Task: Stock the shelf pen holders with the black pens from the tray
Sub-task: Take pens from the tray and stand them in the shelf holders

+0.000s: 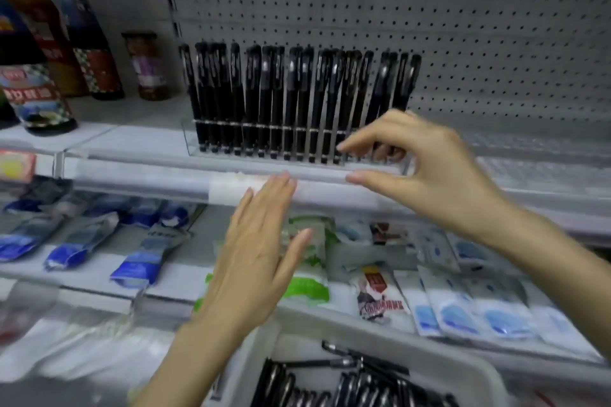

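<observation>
Right hand (426, 172): thumb and forefinger stretched apart, other fingers curled under, no pen in it that I can see. It sits at the right end of the holder (192, 140), forefinger across the clear front, thumb along the rail (148, 175) just below. Left hand (254, 251): flat, fingers straight and close together, holding nothing, tips near the rail, lower and left of the right. Step, as I judge it: between pens, squaring things up at the right end with none in hand. The next move calls for a reach down to the tray (476, 370) low in front of me, then working one of the tray pens (347, 387) out of a crossed heap. That pen gets turned upright like the rest and dropped into a free slot. The right-end pens lean, so I judge the slots there part filled. Counts: one holder in sight, at the front of the shelf (139, 139), with the pegboard (463, 26) behind. Pens (291, 99) in it number roughly twenty; blur stops an exact tally. One tray, its pens a dozen or more, partly cut off by the frame edge. Left on the same shelf: at least three bottles (89, 43) and one jar (147, 66). Shelf below: flat packets (142, 261) in blue, green and white, too smeared to count.
</observation>
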`<state>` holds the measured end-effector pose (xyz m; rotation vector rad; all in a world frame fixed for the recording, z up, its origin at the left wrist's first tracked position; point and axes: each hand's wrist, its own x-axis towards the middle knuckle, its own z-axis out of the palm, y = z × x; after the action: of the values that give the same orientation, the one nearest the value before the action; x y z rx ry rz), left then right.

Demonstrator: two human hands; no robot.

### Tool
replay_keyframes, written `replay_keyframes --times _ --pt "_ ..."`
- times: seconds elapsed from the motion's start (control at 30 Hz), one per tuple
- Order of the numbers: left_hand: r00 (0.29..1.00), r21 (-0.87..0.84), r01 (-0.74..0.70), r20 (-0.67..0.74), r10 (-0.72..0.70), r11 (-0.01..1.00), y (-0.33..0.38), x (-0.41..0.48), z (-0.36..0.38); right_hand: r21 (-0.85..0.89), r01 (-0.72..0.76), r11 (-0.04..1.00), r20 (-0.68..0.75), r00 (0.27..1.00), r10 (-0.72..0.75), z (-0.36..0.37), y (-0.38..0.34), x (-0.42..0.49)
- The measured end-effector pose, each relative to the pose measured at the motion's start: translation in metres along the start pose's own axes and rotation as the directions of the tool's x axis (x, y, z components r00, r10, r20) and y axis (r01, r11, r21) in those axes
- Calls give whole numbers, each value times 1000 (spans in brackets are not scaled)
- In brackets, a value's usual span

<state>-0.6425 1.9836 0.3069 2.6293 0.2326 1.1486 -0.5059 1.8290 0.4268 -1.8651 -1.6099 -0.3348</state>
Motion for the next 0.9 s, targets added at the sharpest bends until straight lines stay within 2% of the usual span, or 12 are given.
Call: replay_keyframes --times 0.13,0.27,0.37,0.5,0.6,0.73,0.83,0.9 --pt "944 -73 317 119 -307 946 -12 -96 13 123 -186 975 267 952 148 81 10 -83" --pt "841 -51 492 286 -459 869 -12 -170 20 131 -402 906 477 827 298 156 15 -158" --pt "779 -54 575 344 -525 817 -8 -203 19 42 -458 888 547 754 363 195 11 -193" --pt "730 -1 600 410 -547 800 1 -222 22 -197 -345 918 534 747 395 222 6 -211" --pt "727 19 604 396 -561 797 7 -222 23 -244 -325 914 506 761 406 230 1 -217" --pt "736 22 603 368 -568 797 11 -221 23 -147 -381 913 433 805 406 234 -10 -225" --pt "732 21 609 369 -573 793 11 -223 23 84 -555 828 361 791 494 232 -21 -227" --pt "731 17 612 368 -574 791 10 -222 22 186 -619 763 324 772 547 234 -30 -225"
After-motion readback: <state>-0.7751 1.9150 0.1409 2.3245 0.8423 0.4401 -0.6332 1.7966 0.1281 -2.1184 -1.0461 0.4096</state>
